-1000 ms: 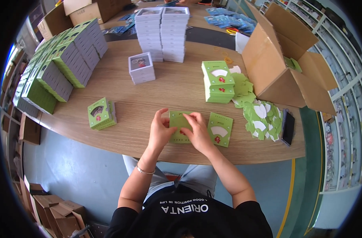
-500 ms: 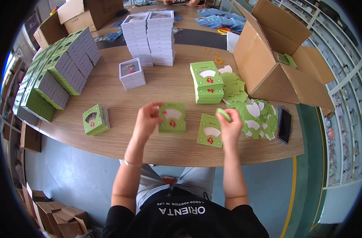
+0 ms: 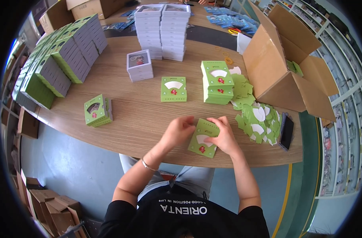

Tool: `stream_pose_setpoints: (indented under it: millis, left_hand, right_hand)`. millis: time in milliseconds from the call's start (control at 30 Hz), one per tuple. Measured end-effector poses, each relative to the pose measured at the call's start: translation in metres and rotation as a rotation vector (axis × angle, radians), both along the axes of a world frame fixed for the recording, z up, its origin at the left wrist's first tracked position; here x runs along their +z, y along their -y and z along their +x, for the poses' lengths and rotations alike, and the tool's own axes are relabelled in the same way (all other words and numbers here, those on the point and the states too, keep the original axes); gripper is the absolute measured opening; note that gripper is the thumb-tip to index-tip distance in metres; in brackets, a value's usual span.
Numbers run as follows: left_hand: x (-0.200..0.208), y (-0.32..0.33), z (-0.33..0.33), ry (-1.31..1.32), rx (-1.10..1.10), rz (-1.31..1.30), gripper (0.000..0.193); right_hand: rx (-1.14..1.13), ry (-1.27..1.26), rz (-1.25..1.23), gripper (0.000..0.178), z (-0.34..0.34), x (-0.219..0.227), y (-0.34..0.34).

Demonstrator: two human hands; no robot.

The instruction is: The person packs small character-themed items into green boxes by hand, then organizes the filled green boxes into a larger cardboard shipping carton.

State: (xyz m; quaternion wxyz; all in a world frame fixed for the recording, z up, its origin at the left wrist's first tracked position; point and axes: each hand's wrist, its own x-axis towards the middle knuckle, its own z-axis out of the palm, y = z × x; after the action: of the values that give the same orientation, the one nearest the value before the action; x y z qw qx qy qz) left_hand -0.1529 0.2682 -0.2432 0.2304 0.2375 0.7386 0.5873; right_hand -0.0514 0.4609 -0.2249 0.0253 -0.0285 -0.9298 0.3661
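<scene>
A flat green card sleeve [image 3: 204, 147] with a white fan-shaped area and a red figure lies tilted near the table's front edge. My right hand [image 3: 224, 139] grips it, thumb across its face and fingers at the far right edge. Beside its upper left edge is my left hand [image 3: 181, 131], fingers bent and pressed together; whether they pinch anything is hidden. Farther off, a similar green sleeve [image 3: 173, 97] lies alone. A stack of green sleeves [image 3: 218, 93] rises to its right, next to a heap of green and white cut-out pieces [image 3: 258, 123].
White boxes [image 3: 173, 35] stand in two tall stacks at the back, a short stack [image 3: 140, 71] before them. Green-and-white boxes [image 3: 70, 59] fill the left. An open carton [image 3: 268, 67] and a phone [image 3: 286, 131] are at right; a small green box stack [image 3: 97, 113] sits left.
The sleeve by my left hand now lies farther back, released. Both hands have come together at the nearer sleeve, and the green piece in my right hand is gone from it.
</scene>
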Motion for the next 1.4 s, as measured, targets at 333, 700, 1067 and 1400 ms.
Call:
stream_pose_setpoints:
  millis: [333, 700, 1067, 1400]
  left_hand:
    - [0.028, 0.027, 0.044, -0.057, 0.094, 0.077, 0.025]
    - [0.015, 0.029, 0.058, 0.049, 0.174, 0.248, 0.029]
    - [0.021, 0.039, 0.050, -0.583, 0.209, -0.046, 0.020]
    - [-0.007, 0.027, 0.038, 0.509, 0.163, 0.444, 0.010]
  right_hand:
    - [0.088, -0.391, 0.163, 0.066, -0.008, 0.015, 0.044]
    - [0.137, -0.495, 0.148, 0.073, -0.017, 0.006, 0.057]
    - [0.070, -0.794, 0.218, 0.061, -0.014, 0.001, 0.063]
    - [0.119, -0.672, 0.160, 0.055, -0.013, 0.004, 0.072]
